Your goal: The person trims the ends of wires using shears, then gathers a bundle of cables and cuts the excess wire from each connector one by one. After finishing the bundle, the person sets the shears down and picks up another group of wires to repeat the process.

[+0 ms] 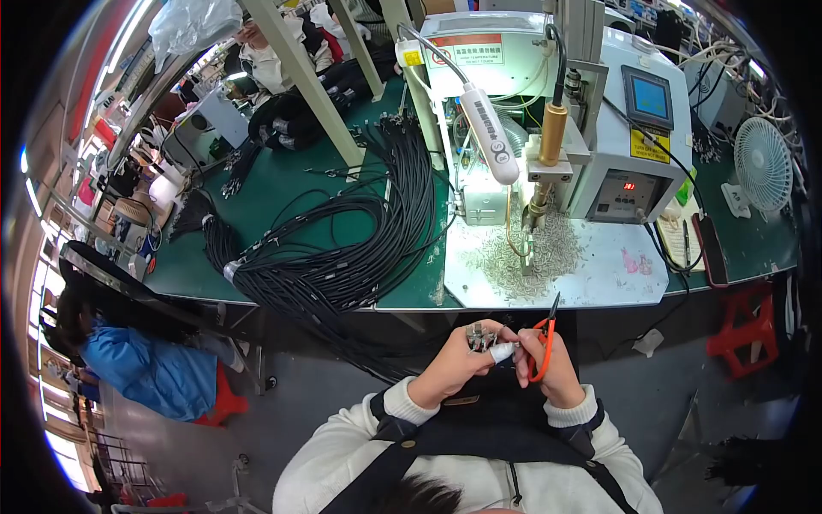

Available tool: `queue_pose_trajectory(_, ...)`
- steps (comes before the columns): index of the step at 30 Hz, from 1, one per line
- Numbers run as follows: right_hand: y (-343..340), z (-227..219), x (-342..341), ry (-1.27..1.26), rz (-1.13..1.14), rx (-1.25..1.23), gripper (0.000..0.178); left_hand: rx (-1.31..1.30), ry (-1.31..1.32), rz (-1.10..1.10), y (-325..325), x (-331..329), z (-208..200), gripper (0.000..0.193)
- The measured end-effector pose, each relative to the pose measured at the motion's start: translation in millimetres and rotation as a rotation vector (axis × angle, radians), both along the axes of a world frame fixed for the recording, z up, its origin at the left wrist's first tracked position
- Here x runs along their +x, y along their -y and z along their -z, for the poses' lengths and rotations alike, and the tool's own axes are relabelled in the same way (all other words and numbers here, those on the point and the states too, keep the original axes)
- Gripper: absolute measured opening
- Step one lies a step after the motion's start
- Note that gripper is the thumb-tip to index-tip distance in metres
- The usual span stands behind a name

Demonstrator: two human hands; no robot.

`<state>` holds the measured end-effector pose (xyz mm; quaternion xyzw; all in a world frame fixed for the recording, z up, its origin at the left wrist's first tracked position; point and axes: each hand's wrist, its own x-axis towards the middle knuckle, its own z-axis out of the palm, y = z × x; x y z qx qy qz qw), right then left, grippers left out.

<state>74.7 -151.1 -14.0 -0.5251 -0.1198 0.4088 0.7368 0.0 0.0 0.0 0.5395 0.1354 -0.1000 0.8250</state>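
Close in front of my body, my left hand [461, 361] is closed around several small silver metal connectors [481, 336]. Black cables [402, 351] trail from beside it toward the table; their join to the connectors is hidden. White tape [502, 352] wraps one of its fingers. My right hand [558, 370] grips a pair of scissors [548, 344] with orange handles, its dark blades pointing away from me. Thumb and fingers of that hand also meet the left fingertips at a small piece too tiny to make out.
Ahead stands a soldering machine [554, 137] over a white plate [638, 294] strewn with small metal bits [514, 265]. A large black cable bundle [342, 248] covers the green table [295, 206]. Right are a fan [764, 167] and red stool [743, 330]; left sits a person in blue [154, 373].
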Motion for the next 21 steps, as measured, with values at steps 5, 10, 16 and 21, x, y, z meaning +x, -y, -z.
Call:
queue_pose_trajectory(5, 1.2, -4.5, -3.2, -0.018, -0.026, -0.044, 0.035, 0.267, 0.147, -0.091, 8.8, -0.8, 6.6, 0.018)
queue_pose_trajectory(10, 2.1, -1.5, -4.1, -0.024, -0.014, -0.071, 0.033, 0.501, 0.412, -0.180, 14.3, -0.4, 14.4, 0.014)
queue_pose_trajectory(16, 0.5, 0.5, -1.2, -0.079, 0.005, -0.077, 0.030, 0.375, 0.305, -0.149, 10.8, 1.9, 9.4, 0.014)
queue_pose_trajectory(21, -0.1, -1.7, 10.4, 0.150, -0.152, -0.091, 0.023, -0.016, 0.271, -0.445, -58.8, -19.7, -16.4, 0.017)
